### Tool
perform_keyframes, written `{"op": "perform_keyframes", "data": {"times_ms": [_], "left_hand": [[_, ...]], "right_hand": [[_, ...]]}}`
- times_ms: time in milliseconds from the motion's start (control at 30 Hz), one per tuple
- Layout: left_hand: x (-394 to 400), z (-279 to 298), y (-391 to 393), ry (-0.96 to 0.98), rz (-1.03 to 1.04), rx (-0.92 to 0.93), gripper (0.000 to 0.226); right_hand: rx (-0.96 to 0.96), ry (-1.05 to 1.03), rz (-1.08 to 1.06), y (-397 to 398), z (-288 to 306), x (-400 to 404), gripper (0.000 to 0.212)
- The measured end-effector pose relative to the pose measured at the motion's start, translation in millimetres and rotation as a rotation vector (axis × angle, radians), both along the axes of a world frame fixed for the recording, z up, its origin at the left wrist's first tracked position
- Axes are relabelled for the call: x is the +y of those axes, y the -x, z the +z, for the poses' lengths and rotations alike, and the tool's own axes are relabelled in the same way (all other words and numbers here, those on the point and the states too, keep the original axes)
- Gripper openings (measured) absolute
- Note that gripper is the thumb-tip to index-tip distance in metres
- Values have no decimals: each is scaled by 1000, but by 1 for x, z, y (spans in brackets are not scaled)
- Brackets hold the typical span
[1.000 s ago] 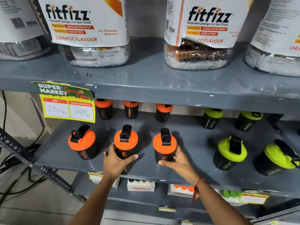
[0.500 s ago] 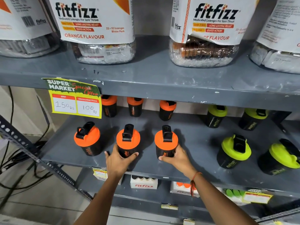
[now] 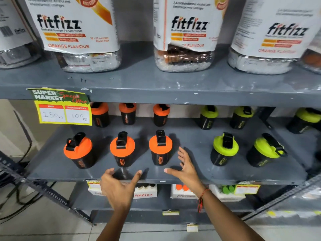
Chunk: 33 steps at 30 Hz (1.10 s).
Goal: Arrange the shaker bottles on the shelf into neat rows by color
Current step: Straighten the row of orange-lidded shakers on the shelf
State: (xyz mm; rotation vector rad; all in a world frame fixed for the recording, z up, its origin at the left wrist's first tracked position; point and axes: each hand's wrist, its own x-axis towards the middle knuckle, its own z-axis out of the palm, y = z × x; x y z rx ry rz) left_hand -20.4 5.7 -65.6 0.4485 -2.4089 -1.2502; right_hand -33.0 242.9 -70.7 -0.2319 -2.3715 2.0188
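Stood upright on the grey metal shelf: two black shaker bottles with orange lids, just beyond both hands. Left hand spread wide and empty below the middle bottle; right hand likewise open, just right of the other, nearer it.

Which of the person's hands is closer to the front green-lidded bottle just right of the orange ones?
The right hand. It is open, between the orange bottles and that green-lidded bottle, not touching it. The left hand is open at the shelf's front edge below the middle orange bottle, farther away.
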Motion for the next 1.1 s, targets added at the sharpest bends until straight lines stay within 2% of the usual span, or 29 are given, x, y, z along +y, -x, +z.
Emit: {"op": "perform_keyframes", "data": {"times_ms": [100, 200, 267, 333, 433, 500, 533, 600, 667, 733, 800, 967, 1100], "left_hand": [[29, 4, -21, 55, -77, 53, 78], [59, 9, -35, 3, -307, 87, 67], [81, 12, -38, 1, -478, 54, 62], [106, 11, -41, -6, -644, -27, 66], [143, 9, -43, -55, -827, -185, 97], [166, 8, -40, -98, -866, -261, 115], [178, 9, -37, -98, -886, -285, 115], [200, 10, -28, -51, -931, -315, 110], [223, 9, -16, -42, -937, -339, 122], [244, 6, -3, -111, -892, -353, 136], [265, 5, 5, -157, -838, -333, 127], [297, 1, 19, -126, -711, -324, 108], [308, -2, 18, -69, -608, -304, 94]], "right_hand": [[23, -53, -93, -32, -1, 17, 87], [72, -119, -263, -68, 5, 40, 56], [105, -145, -433, -87, 10, 63, 44], [147, -180, -617, -104, 13, 94, 46], [137, -199, -792, -121, 19, 143, 51], [104, -211, -832, -125, 23, 178, 45], [91, -232, -826, -125, 23, 197, 45], [59, -232, -769, -119, 25, 232, 59], [24, -200, -679, -108, 24, 261, 67], [-9, -209, -574, -98, 20, 280, 79], [-35, -217, -491, -90, 13, 294, 90], [-52, -209, -435, -71, -5, 310, 82], [-29, -243, -511, -63, -7, 312, 63]]}}
